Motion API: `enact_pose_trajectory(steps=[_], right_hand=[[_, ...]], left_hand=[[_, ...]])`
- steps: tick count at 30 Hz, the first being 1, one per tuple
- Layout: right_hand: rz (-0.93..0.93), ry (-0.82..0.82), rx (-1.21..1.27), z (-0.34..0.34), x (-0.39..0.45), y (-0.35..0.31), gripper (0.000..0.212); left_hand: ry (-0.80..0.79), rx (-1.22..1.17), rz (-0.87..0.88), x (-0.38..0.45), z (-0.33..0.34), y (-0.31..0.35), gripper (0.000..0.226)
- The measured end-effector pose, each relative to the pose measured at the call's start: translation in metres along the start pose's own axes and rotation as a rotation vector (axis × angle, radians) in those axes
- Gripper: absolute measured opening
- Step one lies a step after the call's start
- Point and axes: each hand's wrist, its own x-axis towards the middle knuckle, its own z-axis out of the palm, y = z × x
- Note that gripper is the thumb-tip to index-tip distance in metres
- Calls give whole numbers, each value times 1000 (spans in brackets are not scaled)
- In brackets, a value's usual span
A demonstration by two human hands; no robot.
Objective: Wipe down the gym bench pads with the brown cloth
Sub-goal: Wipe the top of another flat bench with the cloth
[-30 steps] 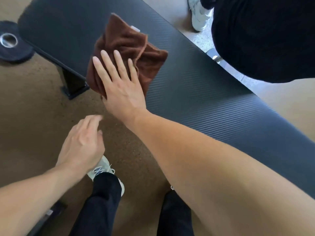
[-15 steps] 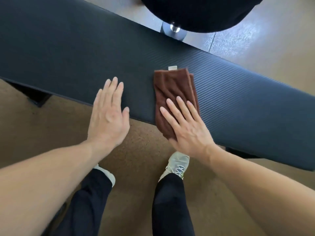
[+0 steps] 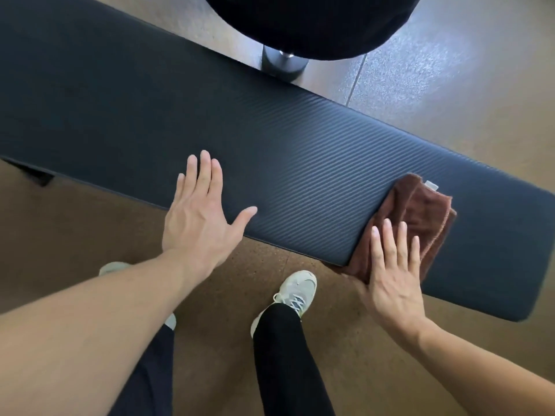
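**Brown cloth pressed flat near the right end of the bench pad**

A long dark bench pad (image 3: 270, 139) with a fine ribbed texture is seen running diagonally across the view, from the upper left down to the lower right. The brown cloth (image 3: 420, 217) is laid folded on the pad close to its right end, and its near part is draped over the pad's front edge. A small pale tag (image 3: 431, 185) is seen at the cloth's far corner.

The right hand (image 3: 393, 280) is laid on the near part of the cloth with the fingers held straight and slightly spread; nothing is gripped, and the cloth is only pressed beneath the palm and fingers. The left hand (image 3: 201, 217) is placed flat on the pad's front edge, well apart from the cloth, with the fingers straight and close together and the thumb spread out to the side. Nothing is held by it.

Below the pad, a brownish speckled floor (image 3: 345, 355) is shown, on which a pale sneaker (image 3: 295, 292) and dark trouser legs are seen between the two forearms. Beyond the pad, a metal cylinder (image 3: 283, 63) is partly hidden beneath a large black rounded object (image 3: 306, 22) at the top of the view.
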Motion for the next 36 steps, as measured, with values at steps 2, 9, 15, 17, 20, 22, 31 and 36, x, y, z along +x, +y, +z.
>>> enact_pose_trajectory(steps=[2,9,15,17,20,22,31,36], right_hand=[[-80,9,-8,-3,7,-2,89],[-445,112,-95,-20,80,-78,91],[-490,131,-44,-40,114,-157,90],[-541,145,-22,-50,138,-211,80],[-561,148,-15,-59,166,-279,73],[-554,162,-4,-61,174,-299,72],[-780,283,-75,-84,229,-420,79],[-606,279,-59,-78,212,-403,97]], left_hand=[[19,23,-15,1,-1,2,97],[-5,30,15,5,-15,-1,85],[176,-360,129,-33,-4,-67,58],[162,-374,11,-75,25,-105,62],[78,-336,-74,-145,71,-164,64],[37,-290,-126,-181,92,-202,68],[45,-430,-339,-212,104,-230,66],[68,-349,-178,-203,84,-201,61]])
